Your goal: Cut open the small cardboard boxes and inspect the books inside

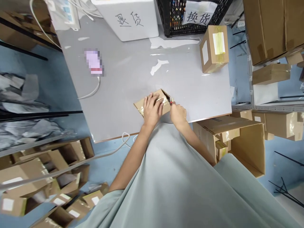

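Observation:
A small cardboard box (pixel 155 96) with shiny clear tape lies near the front edge of the table. My left hand (pixel 152 109) rests flat on top of it, fingers stretched out and apart. At the box's right end, which gapes dark under a raised edge, my right hand (pixel 178 113) is closed in a fist. A small tool with a red part (pixel 171 101) pokes out of that fist against the box; most of it is hidden, so its kind is unclear.
On the grey table (pixel 118 104) stand a white bin (pixel 140 23), a black crate (pixel 174 20) and a taped carton (pixel 215 50). A blurred phone (pixel 93 61) lies left with its cable. An open large carton (pixel 249 142) holds boxes at right; several boxes crowd the lower left.

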Demonstrator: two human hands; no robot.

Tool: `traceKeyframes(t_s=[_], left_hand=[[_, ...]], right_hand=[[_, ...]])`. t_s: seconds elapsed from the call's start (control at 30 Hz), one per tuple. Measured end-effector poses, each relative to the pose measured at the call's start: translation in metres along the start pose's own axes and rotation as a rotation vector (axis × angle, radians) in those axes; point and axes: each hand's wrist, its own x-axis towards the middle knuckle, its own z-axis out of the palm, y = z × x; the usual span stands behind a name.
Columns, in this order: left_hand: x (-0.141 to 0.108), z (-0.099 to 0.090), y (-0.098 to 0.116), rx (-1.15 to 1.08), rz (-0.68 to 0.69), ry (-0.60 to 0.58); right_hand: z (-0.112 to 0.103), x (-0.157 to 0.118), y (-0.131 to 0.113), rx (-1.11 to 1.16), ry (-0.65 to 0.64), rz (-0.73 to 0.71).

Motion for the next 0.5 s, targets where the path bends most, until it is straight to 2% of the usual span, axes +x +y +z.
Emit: traceKeyframes(t_s=[0.13,0.2,0.27,0.37,0.43,0.5], left_hand=[[0.005,-0.004,-0.003,0.005,-0.028,-0.010],[0.000,-0.007,-0.003,0.022,-0.036,-0.018],[-0.008,-0.010,-0.002,0.071,-0.071,0.033],[-0.022,-0.013,-0.003,0.159,-0.226,0.217],[-0.032,-0.013,-0.006,0.160,-0.351,0.310],[-0.041,-0.012,-0.011,0.108,-0.438,0.334]], right_hand=[[-0.005,-0.005,0.012,0.047,0.014,-0.026],[-0.005,-0.014,0.030,0.100,0.064,-0.060],[0.000,-0.013,0.056,0.148,0.158,-0.034],[0.020,0.019,0.105,0.158,0.251,0.108],[0.038,0.055,0.137,0.126,0.223,0.205],[0.054,0.091,0.164,0.090,0.190,0.268]])
